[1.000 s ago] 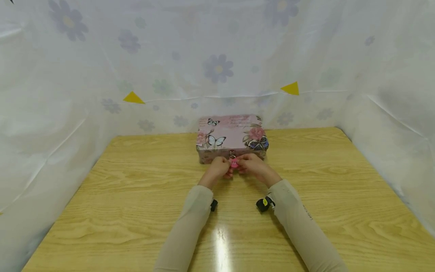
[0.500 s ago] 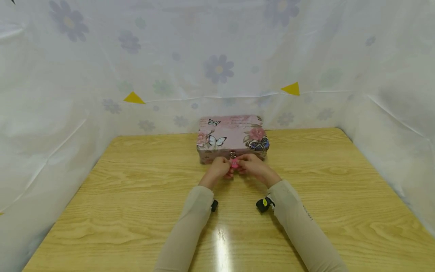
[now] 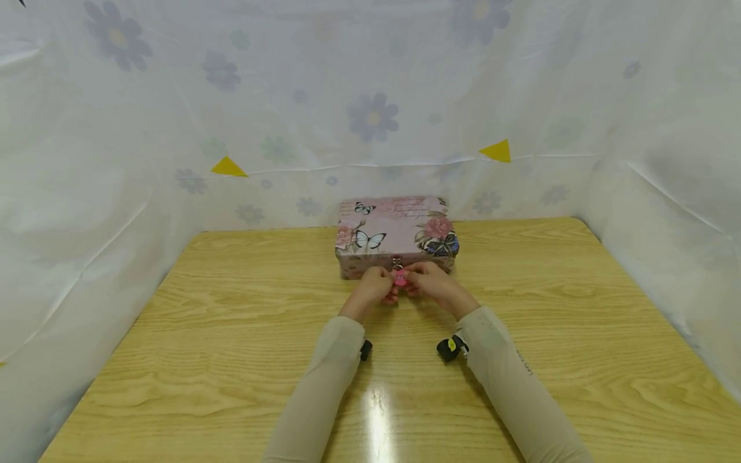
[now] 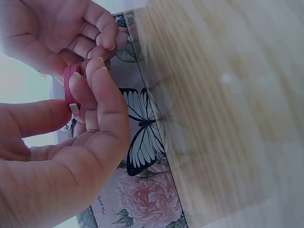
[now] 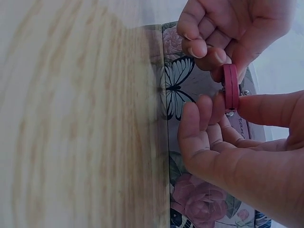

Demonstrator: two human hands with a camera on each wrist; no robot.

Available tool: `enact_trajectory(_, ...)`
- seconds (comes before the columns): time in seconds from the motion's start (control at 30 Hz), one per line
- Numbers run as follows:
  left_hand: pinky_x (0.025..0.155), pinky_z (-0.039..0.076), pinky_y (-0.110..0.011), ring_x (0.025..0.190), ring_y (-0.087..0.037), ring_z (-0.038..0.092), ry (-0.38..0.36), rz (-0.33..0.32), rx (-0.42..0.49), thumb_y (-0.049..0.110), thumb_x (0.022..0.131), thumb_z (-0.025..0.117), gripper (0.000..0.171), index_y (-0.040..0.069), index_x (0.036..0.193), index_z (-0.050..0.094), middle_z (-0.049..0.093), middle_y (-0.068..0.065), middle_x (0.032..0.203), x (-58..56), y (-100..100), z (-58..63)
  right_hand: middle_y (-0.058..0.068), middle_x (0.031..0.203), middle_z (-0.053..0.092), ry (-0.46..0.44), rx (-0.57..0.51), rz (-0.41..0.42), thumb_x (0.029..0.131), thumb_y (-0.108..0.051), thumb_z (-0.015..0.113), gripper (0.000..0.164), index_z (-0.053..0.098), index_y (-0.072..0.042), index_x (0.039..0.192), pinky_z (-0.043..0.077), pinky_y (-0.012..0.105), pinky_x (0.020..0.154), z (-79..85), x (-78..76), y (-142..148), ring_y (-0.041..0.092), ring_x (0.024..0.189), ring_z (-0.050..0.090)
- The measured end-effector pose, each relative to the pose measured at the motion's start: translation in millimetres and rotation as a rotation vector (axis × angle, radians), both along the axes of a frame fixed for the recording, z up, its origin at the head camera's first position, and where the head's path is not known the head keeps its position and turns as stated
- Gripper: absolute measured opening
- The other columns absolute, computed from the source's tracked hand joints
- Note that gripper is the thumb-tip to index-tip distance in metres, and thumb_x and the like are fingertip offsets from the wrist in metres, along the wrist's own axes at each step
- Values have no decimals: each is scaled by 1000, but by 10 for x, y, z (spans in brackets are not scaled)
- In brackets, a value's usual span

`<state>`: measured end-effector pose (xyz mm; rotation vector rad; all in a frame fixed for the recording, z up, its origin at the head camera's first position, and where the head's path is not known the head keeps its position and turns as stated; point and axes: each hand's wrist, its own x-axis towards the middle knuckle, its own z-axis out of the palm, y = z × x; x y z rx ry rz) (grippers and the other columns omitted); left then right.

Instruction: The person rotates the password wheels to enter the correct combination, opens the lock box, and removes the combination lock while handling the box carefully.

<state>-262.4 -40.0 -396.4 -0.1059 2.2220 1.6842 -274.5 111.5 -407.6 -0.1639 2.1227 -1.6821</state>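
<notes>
Both hands at the front of a pink butterfly-and-rose box (image 3: pixel 388 225), lid down, set at the far edge of a wood-grain table (image 3: pixel 231 321). Pink padlock (image 3: pixel 399 278) just in front of the box's front wall, below a metal clasp (image 3: pixel 396 262) — between the two hands. Left hand (image 3: pixel 372 285) pinches one side of it, thumb against curled fingers; right hand (image 3: pixel 434 283) pinches the other side likewise. Wrist views show the padlock edge-on, fingertips of the two hands nearly meeting. Pale sleeves (image 3: pixel 324 373) on both forearms. Behind the table, a white flower-print curtain (image 3: pixel 428 83) bearing yellow triangles (image 3: pixel 228 167).
</notes>
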Motion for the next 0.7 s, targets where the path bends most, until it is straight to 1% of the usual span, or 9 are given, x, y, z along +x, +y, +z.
enact_trajectory(0.2,70,56,-38,58,-17,58,5,0,2,14,103,43,22,1,87,49,53,-8,71,1,-2,-9,22,116,58,3,-5,-8,103,-9,40,36,46,15,130,49,41,91,1,3,2,29,99,59)
enact_trajectory(0.3,70,56,-38,57,-16,57,8,0,2,14,103,43,21,0,88,50,53,-8,70,5,-4,-8,24,118,58,16,-10,-18,103,-8,40,36,48,16,128,50,40,89,0,8,-4,29,98,60)
enact_trajectory(0.5,69,56,-37,56,-15,57,16,2,-7,15,103,44,23,-2,90,52,53,-7,69,1,-6,-13,26,121,57,25,12,-78,103,-9,41,36,50,15,128,52,35,83,17,24,-2,22,91,61)
enact_trajectory(0.7,69,56,-37,55,-14,56,15,-1,-15,16,103,44,24,-2,89,52,53,-6,68,-4,-10,-17,25,123,56,11,35,-108,103,-11,43,36,51,14,128,52,35,85,27,29,-12,20,91,60)
